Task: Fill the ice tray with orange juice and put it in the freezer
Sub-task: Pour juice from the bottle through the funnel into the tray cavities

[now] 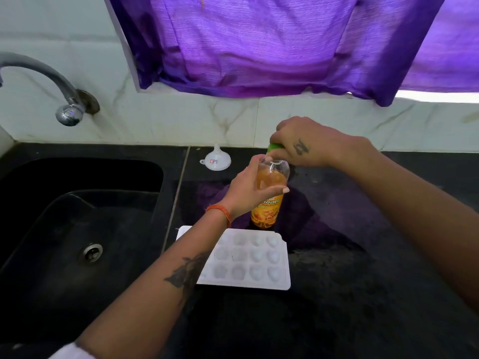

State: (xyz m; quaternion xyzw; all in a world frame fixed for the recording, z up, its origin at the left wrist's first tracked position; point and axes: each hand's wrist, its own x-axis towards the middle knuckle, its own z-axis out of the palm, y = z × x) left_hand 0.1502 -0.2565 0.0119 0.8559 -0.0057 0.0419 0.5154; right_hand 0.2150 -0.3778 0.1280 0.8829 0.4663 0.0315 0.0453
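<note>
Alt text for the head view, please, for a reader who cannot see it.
A left hand holds a juice bottle upright on a black counter while the right hand grips its green cap. An empty white ice tray lies in front, a funnel behind, a sink to the left.

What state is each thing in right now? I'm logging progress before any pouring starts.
Juice bottle: upright on the counter, partly full, gripped by the left hand.
Green cap: at the bottle's top, right hand fingers curled round it.
Ice tray: flat on the counter, cells hold no juice.
Funnel: mouth down, unused.
Tap: no water running.
Sink: holds no dishes.
</note>
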